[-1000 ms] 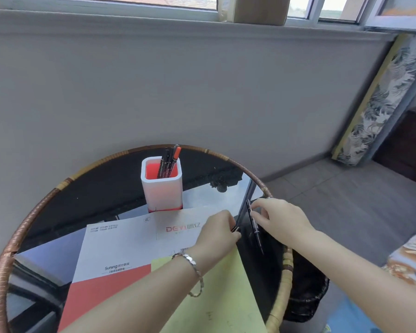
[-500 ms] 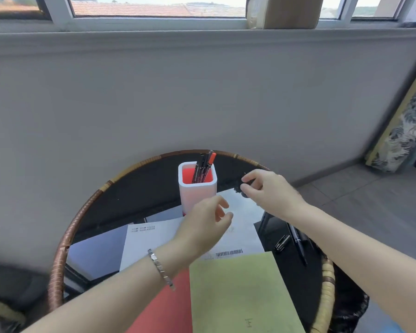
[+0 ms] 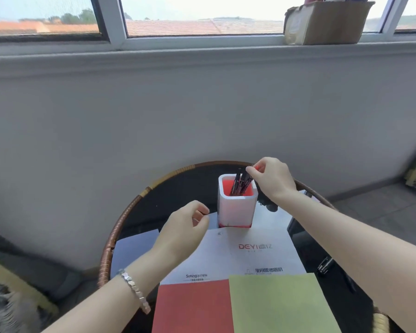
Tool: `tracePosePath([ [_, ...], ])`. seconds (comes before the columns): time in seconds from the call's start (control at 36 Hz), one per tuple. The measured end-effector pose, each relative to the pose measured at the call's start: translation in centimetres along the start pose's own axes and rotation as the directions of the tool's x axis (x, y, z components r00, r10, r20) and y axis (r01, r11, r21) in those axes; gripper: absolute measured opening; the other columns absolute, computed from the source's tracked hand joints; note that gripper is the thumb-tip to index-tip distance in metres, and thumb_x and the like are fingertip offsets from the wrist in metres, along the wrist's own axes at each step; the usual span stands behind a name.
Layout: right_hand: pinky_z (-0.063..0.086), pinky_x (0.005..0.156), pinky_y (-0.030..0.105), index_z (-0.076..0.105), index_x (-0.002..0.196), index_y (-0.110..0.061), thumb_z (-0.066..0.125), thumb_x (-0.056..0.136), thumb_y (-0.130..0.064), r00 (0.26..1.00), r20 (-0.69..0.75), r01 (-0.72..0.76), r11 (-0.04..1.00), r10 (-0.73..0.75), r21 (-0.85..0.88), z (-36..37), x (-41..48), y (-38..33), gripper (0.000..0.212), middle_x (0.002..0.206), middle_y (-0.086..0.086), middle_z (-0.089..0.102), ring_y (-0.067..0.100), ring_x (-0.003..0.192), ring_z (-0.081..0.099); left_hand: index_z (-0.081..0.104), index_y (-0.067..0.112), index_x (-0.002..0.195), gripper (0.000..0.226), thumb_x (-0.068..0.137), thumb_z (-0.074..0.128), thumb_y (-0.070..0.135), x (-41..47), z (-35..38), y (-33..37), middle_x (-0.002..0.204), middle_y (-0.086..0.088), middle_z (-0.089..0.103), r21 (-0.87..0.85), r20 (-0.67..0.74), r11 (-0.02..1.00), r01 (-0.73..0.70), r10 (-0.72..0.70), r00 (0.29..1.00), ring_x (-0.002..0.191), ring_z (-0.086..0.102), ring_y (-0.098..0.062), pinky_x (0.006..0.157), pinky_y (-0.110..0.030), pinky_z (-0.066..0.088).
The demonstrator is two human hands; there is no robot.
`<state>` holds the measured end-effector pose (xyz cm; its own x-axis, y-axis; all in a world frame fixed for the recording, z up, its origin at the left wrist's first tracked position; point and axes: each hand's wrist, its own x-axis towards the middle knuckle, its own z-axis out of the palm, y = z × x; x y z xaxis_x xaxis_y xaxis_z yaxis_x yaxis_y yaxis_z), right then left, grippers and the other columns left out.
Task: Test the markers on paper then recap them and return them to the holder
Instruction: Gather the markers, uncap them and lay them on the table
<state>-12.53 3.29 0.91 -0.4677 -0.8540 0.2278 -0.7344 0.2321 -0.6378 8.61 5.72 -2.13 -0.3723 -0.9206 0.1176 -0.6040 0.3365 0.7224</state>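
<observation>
The fingers of the right hand are closed in a pinch on the top end of one marker. Only its orange-red tip shows between the thumb and the forefinger. This marker stands tilted in the holder, with its lower part inside, next to the other markers — dark ones that also lean to the right. The hand is above the holder's right back corner, and the wrist passes over its right side.

The fingers of the left hand are loosely curled, and the thumb is near the forefinger. I see nothing between them. This hand hangs just to the left of the holder, near it but not touching, above the edge of the white sheet. A metal bracelet is on its wrist.

The holder is white outside and red inside. It stands upright on the round dark surface, at the far edge of the white printed sheet. Nearer to the person, a red sheet and a yellow-green sheet lie side by side over the white one. A grey-blue sheet shows at the left. At the right — apart from the papers — a dark pen lies on the surface. A cardboard box sits on the window sill.
</observation>
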Motion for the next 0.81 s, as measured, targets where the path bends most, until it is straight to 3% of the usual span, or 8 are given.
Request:
tracePosePath([
  [0.11, 0.036, 0.065, 0.026, 0.063, 0.088, -0.011, 0.055, 0.089, -0.034, 0.959, -0.191, 0.215, 0.977, -0.211, 0.001, -3.2, -1.8, -0.8, 0.025, 0.078, -0.001, 0.061, 0.018, 0.076, 0.055, 0.057, 0.022, 0.109, 0.018, 0.092, 0.051, 0.019, -0.2, 0.5, 1.0, 0.100, 0.011, 0.058, -0.007, -0.084, 0.991, -0.135, 0.134, 0.987, 0.093, 0.054, -0.002, 0.082, -0.022, 0.048],
  [0.17, 0.037, 0.062, 0.024, 0.063, 0.084, -0.010, 0.056, 0.090, -0.032, 0.893, -0.296, 0.347, 0.937, -0.339, -0.025, -5.0, -3.1, -1.4, 0.024, 0.070, -0.003, 0.058, 0.015, 0.067, 0.054, 0.055, 0.021, 0.113, 0.023, 0.090, 0.054, 0.016, -0.1, 1.2, 1.9, 0.105, 0.011, 0.053, -0.009, -0.155, 0.973, -0.231, 0.227, 0.961, 0.095, 0.050, -0.001, 0.082, -0.009, 0.041],
  [0.25, 0.038, 0.056, 0.011, 0.060, 0.076, -0.013, 0.058, 0.089, -0.028, 0.860, -0.368, 0.427, 0.893, -0.353, 0.143, -7.1, -5.1, -2.2, 0.020, 0.057, -0.008, 0.054, 0.003, 0.052, 0.052, 0.047, 0.020, 0.126, 0.036, 0.091, 0.055, 0.021, -0.1, 2.0, 3.8, 0.119, 0.010, 0.046, -0.018, -0.194, 0.940, -0.340, 0.330, 0.924, 0.106, 0.042, 0.001, 0.087, -0.003, 0.032],
  [0.33, 0.042, 0.051, 0.017, 0.057, 0.070, -0.014, 0.058, 0.089, -0.028, 0.922, -0.290, 0.359, 0.850, -0.258, 0.386, -7.9, -7.0, -2.5, 0.023, 0.048, -0.007, 0.051, 0.006, 0.041, 0.049, 0.047, 0.020, 0.125, 0.036, 0.091, 0.044, 0.030, -0.4, 2.8, 5.7, 0.117, 0.007, 0.049, -0.021, -0.191, 0.907, -0.421, 0.410, 0.892, 0.106, 0.044, -0.008, 0.090, -0.019, 0.037],
  [0.42, 0.042, 0.045, 0.018, 0.057, 0.071, -0.012, 0.058, 0.088, -0.025, 0.976, -0.177, 0.208, 0.776, -0.126, 0.595, -7.9, -8.5, -2.1, 0.022, 0.042, -0.005, 0.050, 0.008, 0.039, 0.045, 0.054, 0.013, 0.111, 0.026, 0.097, 0.038, 0.027, -1.1, 3.5, 6.8, 0.094, 0.001, 0.058, 0.035, -0.149, 0.913, -0.407, 0.408, 0.901, 0.084, 0.053, -0.020, 0.074, -0.035, 0.045],
  [0.56, 0.048, 0.051, 0.017, 0.060, 0.077, -0.009, 0.058, 0.089, -0.023, 0.966, 0.257, -0.207, 0.613, 0.006, 0.762, -6.8, -10.1, -0.4, 0.019, 0.050, -0.007, 0.055, 0.006, 0.046, 0.051, 0.052, 0.010, 0.099, 0.029, 0.099, 0.028, 0.026, -2.1, 4.5, 7.3, 0.087, -0.003, 0.060, 0.046, -0.058, 0.919, -0.393, 0.395, 0.917, 0.077, 0.053, -0.022, 0.070, -0.041, 0.046],
  [0.64, 0.045, 0.050, 0.017, 0.058, 0.073, -0.012, 0.054, 0.091, -0.020, 0.972, 0.236, -0.162, 0.668, -0.021, 0.726, -6.0, -11.2, 0.3, 0.020, 0.050, -0.007, 0.058, 0.007, 0.045, 0.051, 0.050, 0.010, 0.090, 0.022, 0.099, 0.033, 0.021, -2.2, 4.8, 7.4, 0.078, 0.003, 0.050, 0.056, 0.015, 0.913, -0.405, 0.405, 0.914, 0.071, 0.045, -0.016, 0.067, -0.032, 0.043],
  [0.81, 0.035, 0.047, 0.013, 0.052, 0.073, -0.010, 0.047, 0.094, -0.017, 0.989, 0.122, -0.039, 0.661, -0.080, 0.750, -5.5, -12.0, 1.1, 0.023, 0.049, -0.008, 0.045, 0.007, 0.047, 0.038, 0.028, 0.025, 0.074, 0.031, 0.099, 0.017, 0.039, -2.7, 5.5, 7.4, 0.050, 0.010, 0.027, 0.249, -0.127, 0.840, -0.482, 0.522, 0.843, 0.037, 0.023, -0.012, 0.033, -0.018, 0.021],
])
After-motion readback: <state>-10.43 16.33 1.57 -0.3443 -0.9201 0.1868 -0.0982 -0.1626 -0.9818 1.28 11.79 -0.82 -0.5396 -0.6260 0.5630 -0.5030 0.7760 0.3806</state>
